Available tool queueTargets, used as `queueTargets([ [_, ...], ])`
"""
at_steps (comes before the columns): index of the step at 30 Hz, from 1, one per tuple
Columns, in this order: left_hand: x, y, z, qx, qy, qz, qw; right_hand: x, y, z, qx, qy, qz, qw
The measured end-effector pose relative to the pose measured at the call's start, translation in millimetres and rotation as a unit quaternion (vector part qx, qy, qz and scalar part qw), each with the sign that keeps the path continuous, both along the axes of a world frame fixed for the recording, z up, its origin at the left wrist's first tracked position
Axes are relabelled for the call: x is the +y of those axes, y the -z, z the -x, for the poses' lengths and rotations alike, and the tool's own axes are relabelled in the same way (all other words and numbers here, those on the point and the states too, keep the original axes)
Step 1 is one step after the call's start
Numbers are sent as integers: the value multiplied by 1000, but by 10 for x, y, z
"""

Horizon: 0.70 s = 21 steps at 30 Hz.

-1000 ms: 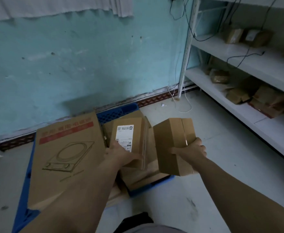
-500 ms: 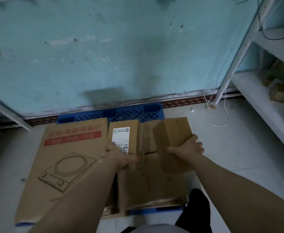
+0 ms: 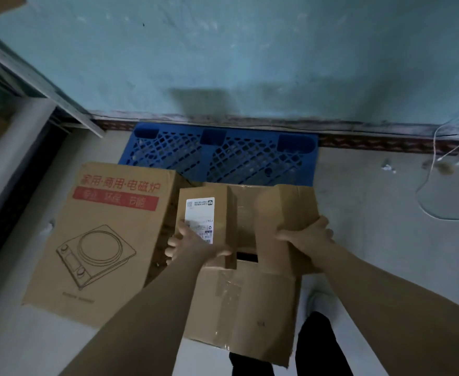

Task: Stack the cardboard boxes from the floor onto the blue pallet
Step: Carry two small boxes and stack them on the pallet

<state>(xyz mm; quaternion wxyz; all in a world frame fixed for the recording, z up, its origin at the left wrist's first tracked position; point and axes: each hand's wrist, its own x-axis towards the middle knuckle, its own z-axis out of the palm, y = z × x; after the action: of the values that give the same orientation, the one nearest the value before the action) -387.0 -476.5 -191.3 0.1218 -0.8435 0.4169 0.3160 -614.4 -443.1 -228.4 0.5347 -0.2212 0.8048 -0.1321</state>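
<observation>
Leftmost, a flat brown cardboard box (image 3: 106, 234) with a cooker drawing overlaps the blue lattice plastic pallet (image 3: 223, 153). The left hand (image 3: 195, 246) grasps a small white-labelled cardboard box (image 3: 205, 210), the right hand (image 3: 308, 240) a plain brown box (image 3: 285, 210), both over a taped carton (image 3: 244, 308).

1. far strip of the blue pallet (image 3: 223, 153) lies bare; the wall (image 3: 223, 63) closes it behind.
2. the printed box (image 3: 109, 240) and the taped box (image 3: 250, 302) cover the rest.
3. a gap, seemingly narrow, parts the labelled box (image 3: 204, 210) from the plain box (image 3: 288, 210).
4. floor (image 3: 358, 240) at right is open, save a white cable (image 3: 416, 194).
</observation>
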Motion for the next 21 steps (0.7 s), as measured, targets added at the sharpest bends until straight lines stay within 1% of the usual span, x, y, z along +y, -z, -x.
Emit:
queueTargets([
  [5, -380, 569, 61, -10, 18, -18, 1000, -368, 521, -50, -60, 34, -2, 998],
  [10, -554, 1110, 44, -51, 38, -18, 998, -611, 1025, -166, -132, 59, -16, 989],
  [14, -506, 1355, -18, -33, 65, -4, 997, -698, 1206, -251, -101, 8, 12, 995],
  [17, -451, 1414, -71, -23, 81, 11, 996, -712, 1222, -330, -87, 5, 22, 996],
  [21, -455, 1415, -143, -19, 95, 20, 995, -703, 1237, -432, -93, -3, 1, 996],
])
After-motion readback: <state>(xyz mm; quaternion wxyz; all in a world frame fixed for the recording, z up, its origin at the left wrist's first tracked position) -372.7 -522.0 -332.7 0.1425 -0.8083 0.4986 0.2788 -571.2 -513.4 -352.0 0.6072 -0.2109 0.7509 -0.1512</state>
